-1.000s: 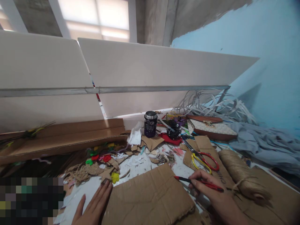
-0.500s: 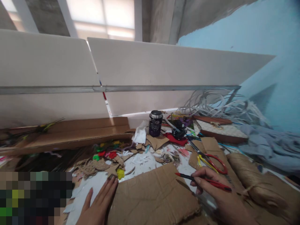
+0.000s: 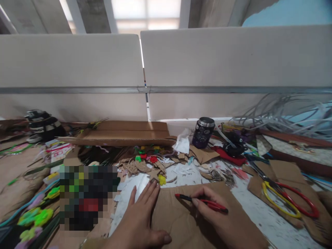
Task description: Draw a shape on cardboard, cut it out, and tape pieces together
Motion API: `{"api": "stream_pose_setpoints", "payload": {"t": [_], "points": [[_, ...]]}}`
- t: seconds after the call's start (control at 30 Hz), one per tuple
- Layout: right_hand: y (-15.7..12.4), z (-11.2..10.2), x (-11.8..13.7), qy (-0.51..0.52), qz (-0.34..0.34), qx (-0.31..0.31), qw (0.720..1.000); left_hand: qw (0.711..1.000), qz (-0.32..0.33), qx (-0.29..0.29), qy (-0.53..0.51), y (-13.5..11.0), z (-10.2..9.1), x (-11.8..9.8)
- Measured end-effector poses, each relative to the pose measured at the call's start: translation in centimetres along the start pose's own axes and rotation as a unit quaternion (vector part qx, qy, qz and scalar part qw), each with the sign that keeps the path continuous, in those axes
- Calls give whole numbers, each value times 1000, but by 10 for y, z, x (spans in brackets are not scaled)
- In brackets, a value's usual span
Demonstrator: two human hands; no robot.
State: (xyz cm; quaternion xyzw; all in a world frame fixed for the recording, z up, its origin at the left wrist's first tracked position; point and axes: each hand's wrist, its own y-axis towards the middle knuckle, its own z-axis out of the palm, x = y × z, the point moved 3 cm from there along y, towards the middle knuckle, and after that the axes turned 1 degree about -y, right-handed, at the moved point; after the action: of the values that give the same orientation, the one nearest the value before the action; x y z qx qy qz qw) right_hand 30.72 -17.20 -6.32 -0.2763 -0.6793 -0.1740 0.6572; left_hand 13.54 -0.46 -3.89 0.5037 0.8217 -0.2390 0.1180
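Observation:
A sheet of brown cardboard (image 3: 168, 216) lies in front of me on a white, littered surface. My left hand (image 3: 146, 216) rests on its left edge, fingers stretched out and thumb spread over the sheet. A small cardboard star (image 3: 154, 174) and a yellow piece (image 3: 162, 180) are just beyond its fingertips. Above the cardboard, my right hand (image 3: 211, 209) is closed around a red-and-black pen (image 3: 185, 197). The pen's red tip points left; whether it touches the sheet I cannot tell.
Scissors (image 3: 282, 197) with red and yellow handles lie on cardboard scraps at right. A dark jar (image 3: 203, 133) stands behind the sheet, beside a white crumpled tissue (image 3: 182, 141). A long cardboard tray (image 3: 124, 140) lies at the back left. Colourful pipe-cleaner shapes (image 3: 36, 217) are at left.
The view has turned left. My right hand has carried the pen leftward, from the cardboard's right edge to over its middle. My left hand stays at the left edge, its thumb now on the sheet.

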Motion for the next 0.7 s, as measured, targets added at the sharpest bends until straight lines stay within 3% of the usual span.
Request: {"api": "stream_pose_setpoints", "payload": {"t": [0.53, 0.7], "points": [[-3, 8, -6, -90, 1, 6, 996, 999, -7, 18, -32, -1, -1, 0], [-2, 14, -4, -61, 15, 31, 998, 999, -5, 20, -35, 0, -1, 1]]}}
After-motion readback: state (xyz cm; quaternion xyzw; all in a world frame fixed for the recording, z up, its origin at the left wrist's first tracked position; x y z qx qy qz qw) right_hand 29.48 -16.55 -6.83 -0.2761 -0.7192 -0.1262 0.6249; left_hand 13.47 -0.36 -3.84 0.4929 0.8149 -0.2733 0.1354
